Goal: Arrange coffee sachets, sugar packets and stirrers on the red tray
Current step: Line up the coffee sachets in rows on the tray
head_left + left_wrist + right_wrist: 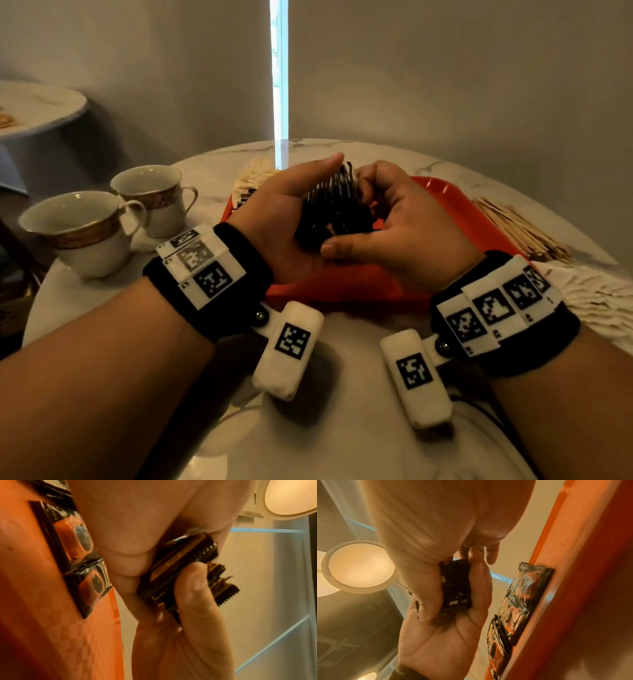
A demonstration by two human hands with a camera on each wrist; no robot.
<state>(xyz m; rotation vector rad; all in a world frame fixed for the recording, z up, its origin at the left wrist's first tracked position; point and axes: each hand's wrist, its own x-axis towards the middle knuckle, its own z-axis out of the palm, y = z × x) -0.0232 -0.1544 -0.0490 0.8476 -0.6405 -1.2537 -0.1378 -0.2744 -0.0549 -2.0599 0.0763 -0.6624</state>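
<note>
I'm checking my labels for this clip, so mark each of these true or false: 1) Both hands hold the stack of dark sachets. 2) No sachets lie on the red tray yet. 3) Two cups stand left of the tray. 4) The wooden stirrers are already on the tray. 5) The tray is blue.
1) True: the left hand and right hand both grip the stack of coffee sachets.
2) False: some laid sachets already lie on the red tray.
3) True: two cups stand on the table left of the tray.
4) False: the wooden stirrers lie on the table right of the tray.
5) False: it is red.
</note>
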